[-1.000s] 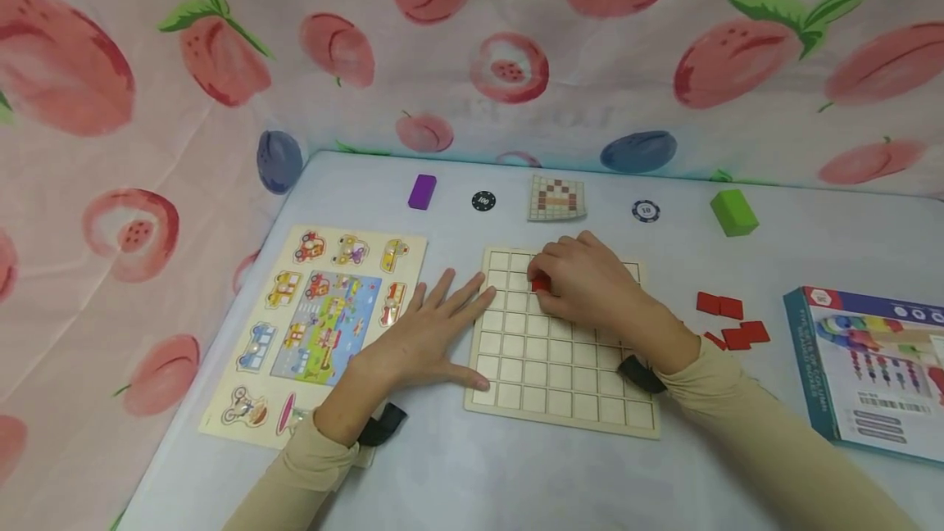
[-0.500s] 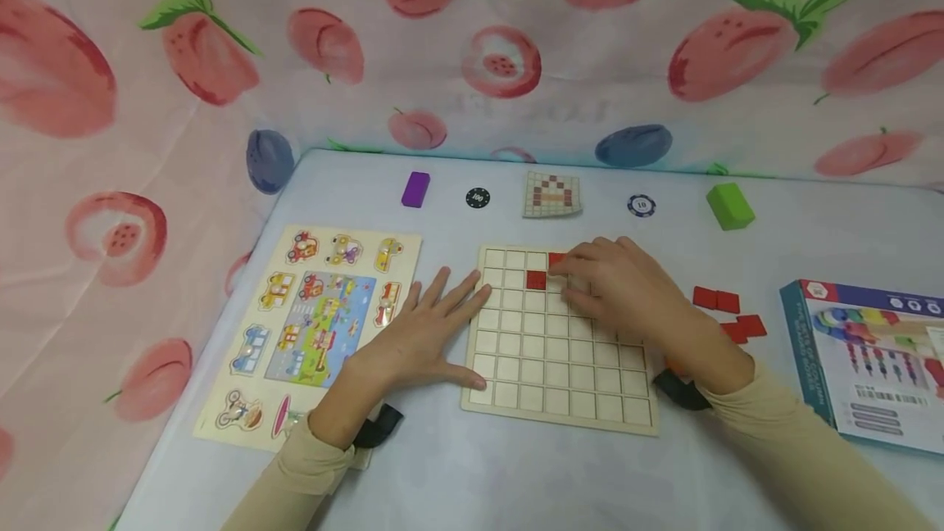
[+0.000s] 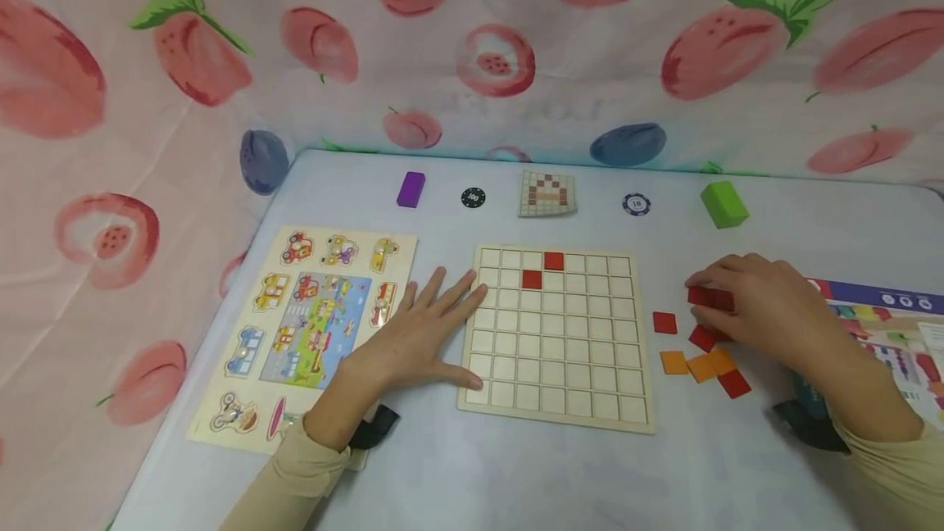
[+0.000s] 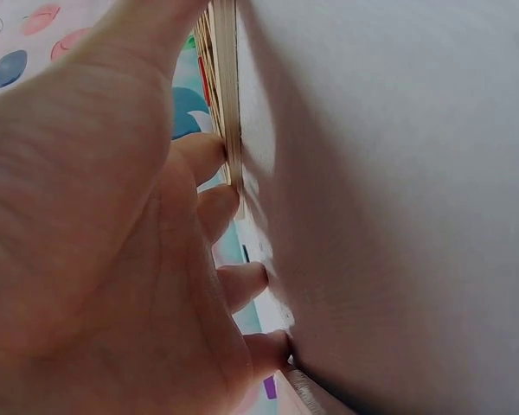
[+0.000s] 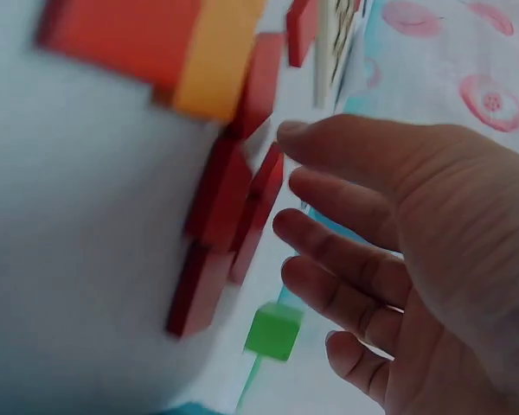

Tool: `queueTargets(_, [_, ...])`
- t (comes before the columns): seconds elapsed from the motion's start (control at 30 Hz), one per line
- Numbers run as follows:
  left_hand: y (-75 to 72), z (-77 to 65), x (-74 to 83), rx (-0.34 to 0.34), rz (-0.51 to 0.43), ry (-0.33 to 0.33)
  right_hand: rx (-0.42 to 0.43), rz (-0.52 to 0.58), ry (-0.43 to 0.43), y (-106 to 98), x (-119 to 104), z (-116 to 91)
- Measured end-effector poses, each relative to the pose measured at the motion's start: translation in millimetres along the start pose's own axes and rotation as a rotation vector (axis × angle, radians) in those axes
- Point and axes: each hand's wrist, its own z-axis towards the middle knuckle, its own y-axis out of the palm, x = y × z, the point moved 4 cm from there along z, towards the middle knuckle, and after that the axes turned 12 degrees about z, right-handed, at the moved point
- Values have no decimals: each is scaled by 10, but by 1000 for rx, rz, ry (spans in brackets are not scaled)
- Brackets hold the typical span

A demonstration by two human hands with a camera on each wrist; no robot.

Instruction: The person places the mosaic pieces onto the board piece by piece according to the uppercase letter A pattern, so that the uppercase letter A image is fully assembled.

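Red tiles (image 3: 710, 297) beside the board (image 3: 560, 326) are being partly hidden by the loose-fingered right hand (image 3: 770, 310). The board is being touched by the spread left hand (image 3: 416, 342). "100" is being shown on one chip (image 3: 474, 197).

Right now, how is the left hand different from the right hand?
The left hand has its fingers spread wide; the right hand has its fingers bent. The left hand touches the left edge of the grid board; the right hand is at some red tiles to its right. Both come out of beige sleeves.
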Motion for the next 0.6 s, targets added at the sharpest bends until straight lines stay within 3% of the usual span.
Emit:
queueTargets(0.2, [-7, 14, -7, 10, -3, -1, -5, -28, 2, -8, 73, -4])
queueTargets(0.37, [-22, 45, -7, 14, -4, -7, 10, 20, 18, -43, 14, 67])
queueTargets(0.47, [-17, 44, 0, 17, -13, 1, 35, 54, 2, -35, -154, 101])
queueTargets(0.6, [6, 5, -7, 13, -18, 1, 47, 91, -66, 55, -544, 193])
